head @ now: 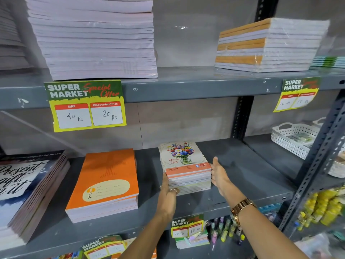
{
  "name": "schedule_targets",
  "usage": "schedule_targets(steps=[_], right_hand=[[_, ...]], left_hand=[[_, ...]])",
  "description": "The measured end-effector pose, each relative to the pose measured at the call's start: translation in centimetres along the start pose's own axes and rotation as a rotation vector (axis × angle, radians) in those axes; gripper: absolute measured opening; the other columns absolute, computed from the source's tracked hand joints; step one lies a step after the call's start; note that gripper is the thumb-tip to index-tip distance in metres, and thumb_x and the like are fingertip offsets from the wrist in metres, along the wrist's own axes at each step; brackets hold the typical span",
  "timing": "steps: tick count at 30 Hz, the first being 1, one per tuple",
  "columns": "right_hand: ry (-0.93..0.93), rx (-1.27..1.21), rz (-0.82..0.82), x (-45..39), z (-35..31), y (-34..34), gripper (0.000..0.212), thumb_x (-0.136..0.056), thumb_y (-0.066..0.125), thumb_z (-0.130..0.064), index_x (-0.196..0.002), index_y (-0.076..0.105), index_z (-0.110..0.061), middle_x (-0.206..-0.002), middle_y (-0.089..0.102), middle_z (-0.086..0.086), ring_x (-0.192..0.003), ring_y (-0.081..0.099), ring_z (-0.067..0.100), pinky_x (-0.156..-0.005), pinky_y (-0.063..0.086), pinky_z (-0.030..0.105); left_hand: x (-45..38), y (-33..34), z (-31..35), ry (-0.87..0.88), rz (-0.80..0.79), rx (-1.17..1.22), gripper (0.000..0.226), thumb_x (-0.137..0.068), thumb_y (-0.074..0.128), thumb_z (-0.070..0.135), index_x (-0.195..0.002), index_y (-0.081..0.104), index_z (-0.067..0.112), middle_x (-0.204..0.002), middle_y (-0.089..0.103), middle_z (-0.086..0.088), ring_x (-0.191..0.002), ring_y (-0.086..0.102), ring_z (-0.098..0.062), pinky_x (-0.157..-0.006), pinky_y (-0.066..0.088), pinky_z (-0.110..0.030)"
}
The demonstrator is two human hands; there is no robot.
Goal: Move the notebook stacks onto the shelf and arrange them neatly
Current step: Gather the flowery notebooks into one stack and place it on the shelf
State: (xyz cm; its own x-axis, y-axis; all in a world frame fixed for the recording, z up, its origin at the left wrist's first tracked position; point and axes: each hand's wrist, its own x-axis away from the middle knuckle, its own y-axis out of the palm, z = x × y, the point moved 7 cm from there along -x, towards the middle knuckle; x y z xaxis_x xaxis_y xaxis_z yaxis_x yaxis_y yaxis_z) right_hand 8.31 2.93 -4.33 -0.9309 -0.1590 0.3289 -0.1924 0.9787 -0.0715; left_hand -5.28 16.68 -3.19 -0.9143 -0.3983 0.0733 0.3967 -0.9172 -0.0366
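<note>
A small stack of notebooks with a flower-bouquet cover [183, 161] rests on the grey middle shelf [242, 176]. My left hand [169, 189] presses against its left front corner, fingers wrapped round the lower edge. My right hand [219, 175] lies flat against the stack's right side, thumb up. To the left sits a stack of orange notebooks [104, 184], a short gap apart. Further left is a stack with dark script covers [28, 191].
The upper shelf carries a tall pale notebook stack [97, 40] and a plastic-wrapped stack [267, 45]. Price tags [85, 105] hang from the shelf edges. A white perforated basket [293, 139] stands at right. Bare shelf lies right of the flower stack. Bottles [224, 230] fill the shelf below.
</note>
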Motion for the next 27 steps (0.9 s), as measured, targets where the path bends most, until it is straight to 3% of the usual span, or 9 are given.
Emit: schedule_targets(steps=[2, 5, 9, 13, 16, 19, 22, 24, 27], right_hand=[[-0.009, 0.001, 0.000, -0.2, 0.2, -0.1, 0.061, -0.096, 0.020, -0.056, -0.094, 0.067, -0.018, -0.116, 0.067, 0.012, -0.114, 0.058, 0.029, -0.109, 0.035, 0.039], [-0.028, -0.010, 0.012, -0.1, 0.5, -0.2, 0.065, -0.097, 0.022, -0.052, -0.116, 0.062, -0.005, -0.120, 0.066, 0.015, -0.113, 0.060, 0.030, -0.103, 0.038, 0.036], [-0.076, -0.002, 0.011, 0.0, 0.5, -0.3, 0.056, -0.098, 0.025, -0.051, -0.093, 0.068, -0.015, -0.113, 0.068, 0.013, -0.092, 0.060, 0.024, -0.096, 0.041, 0.032], [-0.091, -0.026, 0.007, 0.3, 0.4, -0.4, 0.052, -0.098, 0.026, -0.050, -0.083, 0.067, -0.023, -0.100, 0.066, 0.007, -0.092, 0.058, 0.021, -0.105, 0.038, 0.036], [-0.099, -0.037, 0.005, 0.5, 0.5, -0.3, 0.055, -0.098, 0.027, -0.048, -0.107, 0.068, -0.013, -0.095, 0.064, 0.005, -0.092, 0.057, 0.019, -0.105, 0.038, 0.036], [-0.112, -0.043, 0.017, 0.7, 0.6, -0.4, 0.056, -0.098, 0.027, -0.048, -0.113, 0.066, -0.009, -0.094, 0.064, 0.006, -0.091, 0.057, 0.020, -0.102, 0.039, 0.033], [-0.114, -0.044, 0.015, 0.8, 0.5, -0.5, 0.055, -0.098, 0.028, -0.048, -0.106, 0.068, -0.012, -0.090, 0.064, 0.004, -0.091, 0.056, 0.020, -0.102, 0.039, 0.034], [-0.117, -0.039, 0.021, 0.8, 0.5, -0.5, 0.050, -0.098, 0.028, -0.048, -0.085, 0.069, -0.022, -0.088, 0.065, 0.003, -0.090, 0.058, 0.021, -0.101, 0.040, 0.034], [-0.120, -0.021, 0.022, 1.2, 0.3, -0.2, 0.050, -0.098, 0.027, -0.050, -0.073, 0.065, -0.026, -0.099, 0.069, 0.009, -0.093, 0.062, 0.025, -0.093, 0.042, 0.033]], left_hand=[[0.0, 0.0, -0.1, 0.006, -0.006, -0.023, 0.056, -0.097, 0.039, 0.004, -0.143, 0.025, 0.031, -0.131, 0.045, 0.007, -0.124, 0.036, -0.010, -0.117, 0.022, -0.043], [0.1, -0.1, 0.1, 0.012, -0.008, -0.035, 0.055, -0.097, 0.040, 0.004, -0.142, 0.025, 0.031, -0.128, 0.045, 0.009, -0.121, 0.038, -0.009, -0.117, 0.023, -0.042], [0.1, -0.2, 0.2, 0.008, -0.015, -0.057, 0.054, -0.096, 0.044, 0.007, -0.141, 0.027, 0.032, -0.130, 0.047, 0.009, -0.128, 0.039, -0.013, -0.116, 0.024, -0.043], [0.0, -0.5, 0.0, -0.011, -0.005, -0.076, 0.054, -0.096, 0.045, 0.008, -0.141, 0.029, 0.032, -0.139, 0.047, 0.003, -0.132, 0.039, -0.018, -0.116, 0.025, -0.044], [0.0, -0.5, 0.1, -0.017, -0.014, -0.071, 0.053, -0.095, 0.044, 0.005, -0.140, 0.029, 0.032, -0.135, 0.048, 0.004, -0.131, 0.039, -0.017, -0.116, 0.025, -0.044], [0.0, -0.7, -0.1, -0.025, -0.015, -0.082, 0.054, -0.096, 0.045, 0.007, -0.141, 0.030, 0.033, -0.138, 0.047, 0.003, -0.133, 0.039, -0.018, -0.116, 0.025, -0.045], [0.1, -0.6, -0.2, -0.033, -0.015, -0.086, 0.054, -0.096, 0.045, 0.010, -0.142, 0.029, 0.032, -0.141, 0.047, 0.001, -0.134, 0.039, -0.020, -0.116, 0.024, -0.045], [0.1, -0.5, -0.3, -0.029, -0.015, -0.085, 0.053, -0.096, 0.044, 0.010, -0.142, 0.028, 0.031, -0.141, 0.046, 0.001, -0.134, 0.038, -0.019, -0.117, 0.024, -0.045], [0.2, -0.5, -0.1, -0.023, 0.024, -0.083, 0.052, -0.097, 0.043, 0.010, -0.142, 0.029, 0.032, -0.140, 0.046, 0.002, -0.130, 0.040, -0.017, -0.116, 0.024, -0.044]])
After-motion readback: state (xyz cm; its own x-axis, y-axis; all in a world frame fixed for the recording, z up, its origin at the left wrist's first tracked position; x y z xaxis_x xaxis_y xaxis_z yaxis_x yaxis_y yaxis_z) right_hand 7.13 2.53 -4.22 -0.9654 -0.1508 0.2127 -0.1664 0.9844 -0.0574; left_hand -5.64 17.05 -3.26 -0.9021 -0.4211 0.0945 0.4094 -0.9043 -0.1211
